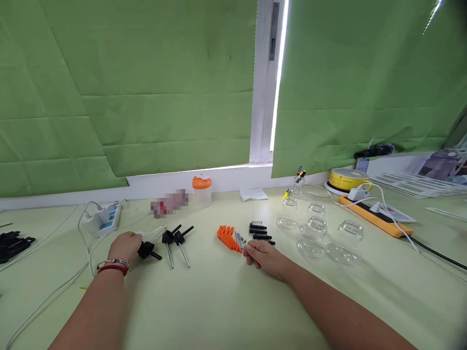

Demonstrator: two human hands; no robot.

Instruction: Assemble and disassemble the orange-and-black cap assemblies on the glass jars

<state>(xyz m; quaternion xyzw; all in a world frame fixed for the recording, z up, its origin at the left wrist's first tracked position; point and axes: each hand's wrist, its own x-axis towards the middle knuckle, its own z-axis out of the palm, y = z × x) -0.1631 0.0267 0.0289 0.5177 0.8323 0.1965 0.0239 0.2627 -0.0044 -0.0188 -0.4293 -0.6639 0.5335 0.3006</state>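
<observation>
On the left, my left hand [126,247] is closed at a black plastic piece with a metal rod [146,250]; the fingertips are partly hidden, and something small and white shows by them. Beside it lie two more black-headed metal rods [177,238], their shafts pointing toward me. My right hand [266,257] has thumb and fingers pinched at the small metal pins [239,240]. Several orange plastic pieces [228,237] lie in a row just left of those pins. Behind my right hand are several black pieces [260,232], one with a spring-like or toothed top.
Several clear glass jars [316,231] stand right of my right hand. Farther right is an orange power strip [375,216] with cables. A cup with an orange lid [202,192] stands at the back. White cables [88,243] run from another power strip [105,221] at left.
</observation>
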